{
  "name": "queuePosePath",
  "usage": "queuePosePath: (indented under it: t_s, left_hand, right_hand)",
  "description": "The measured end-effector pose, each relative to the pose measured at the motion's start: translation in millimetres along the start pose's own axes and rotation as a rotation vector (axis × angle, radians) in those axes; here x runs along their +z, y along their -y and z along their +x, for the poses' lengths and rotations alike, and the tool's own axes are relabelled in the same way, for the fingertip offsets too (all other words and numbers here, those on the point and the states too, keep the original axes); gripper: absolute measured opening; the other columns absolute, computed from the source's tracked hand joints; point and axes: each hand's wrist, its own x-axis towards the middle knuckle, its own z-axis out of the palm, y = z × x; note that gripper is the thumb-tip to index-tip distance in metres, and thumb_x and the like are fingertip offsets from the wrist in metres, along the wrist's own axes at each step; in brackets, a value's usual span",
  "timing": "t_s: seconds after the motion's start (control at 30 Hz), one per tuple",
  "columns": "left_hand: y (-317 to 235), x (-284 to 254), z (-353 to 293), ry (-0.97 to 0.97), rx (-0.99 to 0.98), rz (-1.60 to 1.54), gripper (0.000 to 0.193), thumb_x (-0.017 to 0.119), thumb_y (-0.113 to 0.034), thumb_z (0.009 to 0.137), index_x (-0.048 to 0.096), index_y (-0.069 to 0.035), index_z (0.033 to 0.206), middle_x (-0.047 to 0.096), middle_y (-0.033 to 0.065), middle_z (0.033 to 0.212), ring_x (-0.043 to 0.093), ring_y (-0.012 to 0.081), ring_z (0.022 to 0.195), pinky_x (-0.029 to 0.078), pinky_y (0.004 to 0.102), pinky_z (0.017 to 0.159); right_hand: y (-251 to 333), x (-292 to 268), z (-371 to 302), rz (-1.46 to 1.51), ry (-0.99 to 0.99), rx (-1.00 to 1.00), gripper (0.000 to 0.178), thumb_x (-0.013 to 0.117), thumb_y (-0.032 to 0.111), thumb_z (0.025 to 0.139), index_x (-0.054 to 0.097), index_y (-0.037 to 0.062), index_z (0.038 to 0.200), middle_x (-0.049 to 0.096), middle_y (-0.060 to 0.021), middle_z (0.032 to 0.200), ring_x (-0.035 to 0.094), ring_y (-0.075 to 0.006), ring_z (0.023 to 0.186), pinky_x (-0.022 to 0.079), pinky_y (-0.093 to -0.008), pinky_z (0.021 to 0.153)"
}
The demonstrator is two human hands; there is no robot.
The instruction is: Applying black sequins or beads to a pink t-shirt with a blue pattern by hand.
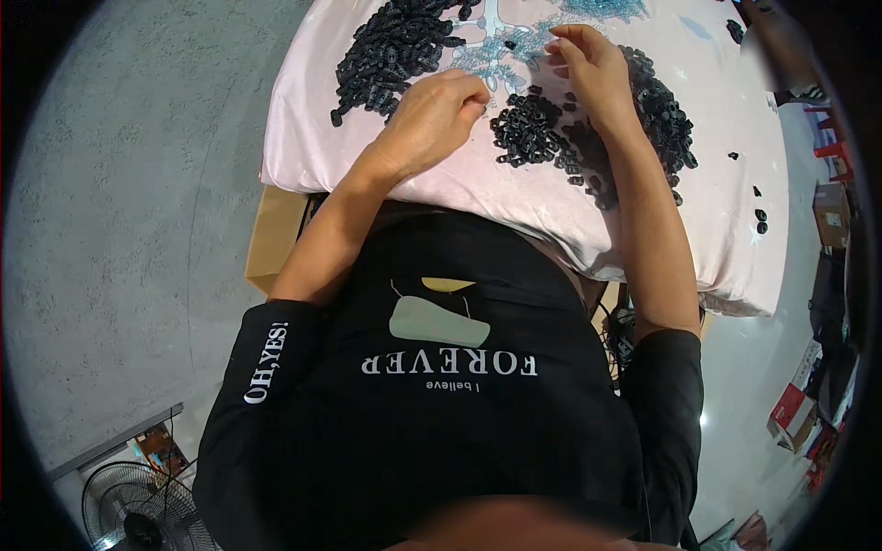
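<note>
My left hand [435, 118] is closed, thumb pressed to the curled fingers; whatever it may pinch is hidden. It rests beside a heap of black ridged plastic parts [393, 57]. My right hand [595, 75] hovers over the cloth with its bent fingertips drawn together; anything between them is too small to make out. Around and between the hands lie small clear bluish pieces [478, 61], and one small black part [510, 44] sits among them. Below the right hand is a pile of small black parts [525, 129]. A larger black pile [663, 119] spreads behind my right forearm.
A pale pink patterned cloth [441, 184] covers the table. More clear pieces [602, 8] lie at the far edge. Stray black parts [761, 220] are at the right. A cardboard box [274, 241] stands under the table's left; a fan [138, 514] is at lower left.
</note>
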Motion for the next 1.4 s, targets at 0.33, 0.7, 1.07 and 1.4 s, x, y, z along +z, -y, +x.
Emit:
queuePosePath:
  t_s: [0.33,0.7,1.07,1.4]
  left_hand:
    - [1.7,6.6,-0.7,-0.025,0.021,-0.041,0.013,0.061,-0.010,0.087,0.066,0.001,0.092,0.064,0.0145,0.084,0.063,0.0286,0.074,0.048,0.0366,0.069]
    - [4.1,1.7,-9.1,-0.024,0.005,-0.072,0.013,0.061,-0.008,0.089,0.066,0.003,0.093,0.065,0.0138,0.086,0.063,0.0242,0.075,0.048,0.0339,0.068]
    - [-1.5,4.7,-5.7,-0.027,0.037,-0.106,0.012,0.062,-0.008,0.089,0.067,0.002,0.094,0.065,0.0120,0.085,0.063,0.0224,0.072,0.049,0.0319,0.066]
    - [-0.5,10.0,-9.7,-0.012,0.063,-0.141,0.011,0.062,-0.008,0.090,0.066,0.002,0.094,0.065,0.0118,0.085,0.063,0.0237,0.073,0.049,0.0326,0.067]
  right_hand:
    - [-14.7,4.5,-6.2,-0.645,-0.096,-0.454,0.027,0.060,0.011,0.088,0.066,0.0007,0.113,0.065,-0.0226,0.109,0.062,-0.0395,0.101,0.048,-0.0441,0.092]
    - [14.2,-29.1,8.7,-0.562,-0.157,-0.299,0.026,0.056,0.014,0.095,0.066,0.0083,0.118,0.069,-0.0185,0.110,0.069,-0.0341,0.099,0.053,-0.0371,0.087]
    - [-23.4,-103.0,28.3,-0.853,-0.118,-0.057,0.041,0.062,0.042,0.087,0.071,0.0093,0.110,0.071,-0.0199,0.104,0.066,-0.0383,0.102,0.051,-0.0422,0.091]
    - [-17.2,-85.8,21.3,-0.857,0.058,-0.262,0.037,0.069,0.044,0.084,0.075,0.0118,0.102,0.068,-0.0201,0.106,0.066,-0.0365,0.097,0.051,-0.0417,0.089]
